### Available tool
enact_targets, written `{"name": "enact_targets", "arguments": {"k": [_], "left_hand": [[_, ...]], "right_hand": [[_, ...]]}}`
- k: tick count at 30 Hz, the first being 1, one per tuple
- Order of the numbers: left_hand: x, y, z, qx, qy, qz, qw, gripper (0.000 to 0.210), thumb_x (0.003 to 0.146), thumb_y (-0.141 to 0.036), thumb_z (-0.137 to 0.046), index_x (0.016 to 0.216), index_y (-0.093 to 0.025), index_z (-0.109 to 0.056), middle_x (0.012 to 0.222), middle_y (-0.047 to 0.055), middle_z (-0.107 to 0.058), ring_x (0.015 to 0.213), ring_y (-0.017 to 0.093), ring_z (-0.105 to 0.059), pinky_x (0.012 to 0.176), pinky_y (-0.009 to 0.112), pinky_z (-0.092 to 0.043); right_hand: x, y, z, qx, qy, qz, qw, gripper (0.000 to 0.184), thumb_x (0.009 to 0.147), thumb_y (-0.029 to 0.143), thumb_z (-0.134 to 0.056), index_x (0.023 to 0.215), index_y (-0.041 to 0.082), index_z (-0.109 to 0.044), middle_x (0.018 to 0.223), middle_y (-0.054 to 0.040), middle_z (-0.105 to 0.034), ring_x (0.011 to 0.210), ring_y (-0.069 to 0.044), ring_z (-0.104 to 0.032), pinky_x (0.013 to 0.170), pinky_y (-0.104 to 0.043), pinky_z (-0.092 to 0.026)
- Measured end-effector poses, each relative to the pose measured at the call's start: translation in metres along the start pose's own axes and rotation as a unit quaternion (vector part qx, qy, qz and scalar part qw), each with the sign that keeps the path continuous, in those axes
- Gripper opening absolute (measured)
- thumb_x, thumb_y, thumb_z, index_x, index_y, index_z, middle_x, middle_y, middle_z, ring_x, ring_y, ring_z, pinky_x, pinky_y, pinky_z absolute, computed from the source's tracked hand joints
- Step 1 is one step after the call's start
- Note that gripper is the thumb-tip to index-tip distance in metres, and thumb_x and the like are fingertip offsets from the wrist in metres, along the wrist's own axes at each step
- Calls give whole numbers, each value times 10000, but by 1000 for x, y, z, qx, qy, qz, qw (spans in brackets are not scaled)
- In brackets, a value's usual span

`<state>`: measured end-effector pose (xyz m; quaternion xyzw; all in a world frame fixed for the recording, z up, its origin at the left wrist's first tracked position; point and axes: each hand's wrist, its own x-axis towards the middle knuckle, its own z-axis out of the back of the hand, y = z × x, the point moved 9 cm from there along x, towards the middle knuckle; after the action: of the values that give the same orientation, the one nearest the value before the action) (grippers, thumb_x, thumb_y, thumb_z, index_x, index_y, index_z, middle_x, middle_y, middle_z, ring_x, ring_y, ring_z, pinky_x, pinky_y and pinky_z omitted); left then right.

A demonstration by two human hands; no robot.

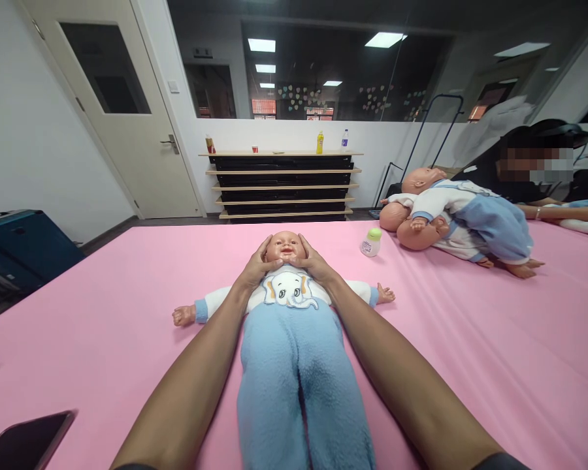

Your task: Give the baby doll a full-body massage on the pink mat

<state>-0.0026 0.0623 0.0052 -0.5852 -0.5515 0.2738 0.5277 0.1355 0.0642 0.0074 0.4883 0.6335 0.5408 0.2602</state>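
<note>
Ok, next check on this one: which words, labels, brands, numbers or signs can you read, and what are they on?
None can be read with certainty.
White bottle with green cap: label printing, too small and blurred.
Yellow bottle and clear bottle on the shelf: labels too small.
Heart-shaped stickers on the glass: any writing is illegible.
Doll: elephant picture on its chest, no words visible.

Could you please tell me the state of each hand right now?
Left hand: open, cupped against one side of the doll's head, holding nothing else.
Right hand: open, cupped against the other side, holding nothing else.
</note>
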Motion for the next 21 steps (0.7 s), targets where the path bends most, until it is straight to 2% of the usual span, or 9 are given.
{"name": "enact_targets", "arguments": {"k": [6,14,21], "left_hand": [[-3,-1,-2,-22,10,17,1000,998,675,-207,-804,1502,-266,-249,1483,114,-390,1317,307,-441,1110,447,-367],[-1,-1,1,46,-33,-10,998,1076,605,-204,-858,1494,-278,-257,1489,106,-370,1326,327,-420,1107,471,-361],[-2,-3,3,32,-28,-10,999,985,644,-208,-833,1476,-259,-309,1458,112,-419,1297,311,-459,1102,463,-369]], "right_hand": [[0,1,-5,70,40,-16,997,1137,670,216,-812,1525,271,-64,1506,-81,-352,1306,-261,-463,1093,-443,-395],[3,1,4,-48,-36,29,998,1169,599,287,-865,1523,245,-151,1515,-62,-333,1367,-279,-368,1144,-428,-316],[1,2,1,-25,-3,12,1000,1111,667,263,-828,1523,277,-120,1518,-50,-332,1343,-256,-411,1119,-412,-362]]}}
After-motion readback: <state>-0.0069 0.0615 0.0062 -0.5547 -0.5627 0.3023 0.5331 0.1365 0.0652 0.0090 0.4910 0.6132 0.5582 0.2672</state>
